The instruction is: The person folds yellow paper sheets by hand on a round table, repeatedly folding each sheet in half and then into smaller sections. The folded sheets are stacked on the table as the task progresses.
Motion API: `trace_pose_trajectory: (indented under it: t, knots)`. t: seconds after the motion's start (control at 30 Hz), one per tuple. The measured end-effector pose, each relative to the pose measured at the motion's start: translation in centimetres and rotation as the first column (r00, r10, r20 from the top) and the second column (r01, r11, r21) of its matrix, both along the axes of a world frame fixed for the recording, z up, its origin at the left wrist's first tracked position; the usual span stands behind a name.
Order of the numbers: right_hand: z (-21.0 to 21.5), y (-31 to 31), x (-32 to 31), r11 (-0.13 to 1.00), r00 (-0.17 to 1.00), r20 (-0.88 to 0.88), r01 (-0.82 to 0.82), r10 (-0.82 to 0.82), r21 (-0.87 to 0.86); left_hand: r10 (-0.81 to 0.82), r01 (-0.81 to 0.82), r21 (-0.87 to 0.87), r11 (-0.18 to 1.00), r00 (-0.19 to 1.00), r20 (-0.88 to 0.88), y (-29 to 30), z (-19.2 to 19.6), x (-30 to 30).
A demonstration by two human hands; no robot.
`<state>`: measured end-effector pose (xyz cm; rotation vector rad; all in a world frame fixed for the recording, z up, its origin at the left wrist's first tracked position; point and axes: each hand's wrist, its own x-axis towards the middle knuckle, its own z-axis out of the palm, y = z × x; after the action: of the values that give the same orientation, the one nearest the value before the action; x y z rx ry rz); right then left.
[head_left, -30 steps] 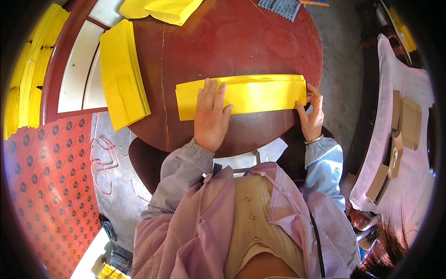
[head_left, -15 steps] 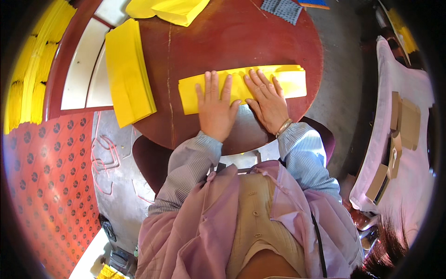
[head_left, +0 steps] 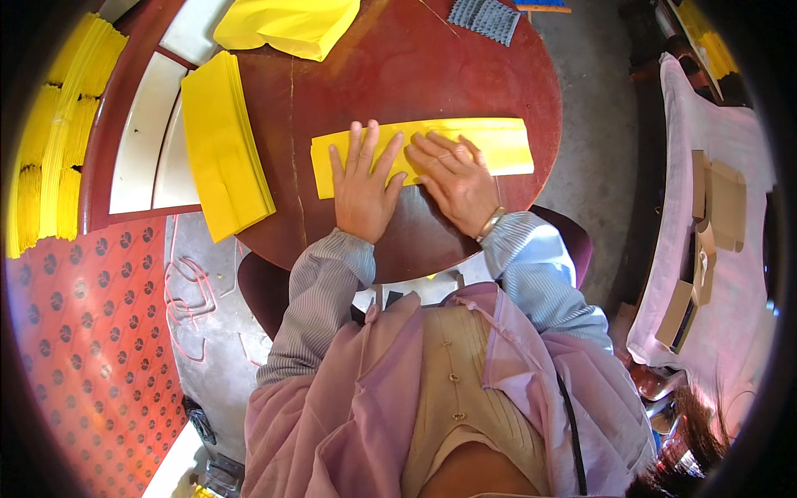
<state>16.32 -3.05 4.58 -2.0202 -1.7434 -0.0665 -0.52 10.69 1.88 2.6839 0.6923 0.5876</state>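
Head view: both palms flat on a folded yellow sheet (head_left: pixel 465 145) at the near side of the round red table (head_left: pixel 465 58)

I see the left hand (head_left: pixel 362 187) and right hand (head_left: pixel 452 178) with fingers spread, pressing and pinching nothing; I'd worry uneven pressure skews the crease, or the sheet slides toward the near edge while its free right end lifts; the yellow stack (head_left: pixel 222 153) lies well apart on the left
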Motion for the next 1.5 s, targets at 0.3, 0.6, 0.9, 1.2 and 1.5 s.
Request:
trace_pose_trajectory:
  t: [0.3,0.6,0.9,1.2,1.5]
  knots:
    - [-0.8,-3.7,1.0,0.984,0.959,-0.252,0.158,-0.133,0.082,-0.006,0.051,-0.182,0.982,0.971,0.24,0.1,0.4,-4.7]
    - [-1.6,-4.4,2.0,0.955,0.926,-0.309,0.269,-0.219,0.128,0.108,-0.092,-0.107,0.99,0.981,0.161,0.1,1.0,-4.2]
    - [1.3,-2.3,0.8,0.969,0.979,-0.007,0.204,-0.205,0.141,-0.117,0.122,-0.006,0.993,0.966,0.232,0.5,1.8,-1.6]
    - [0.6,-2.9,0.3,0.989,0.971,-0.204,0.136,-0.123,0.051,-0.132,0.146,-0.092,0.985,0.981,0.142,-0.3,1.9,-3.6]
    - [-0.1,-5.1,1.5,0.931,0.919,-0.156,0.365,-0.363,-0.018,0.056,-0.049,-0.06,0.997,0.99,0.128,-1.1,1.3,-4.2]
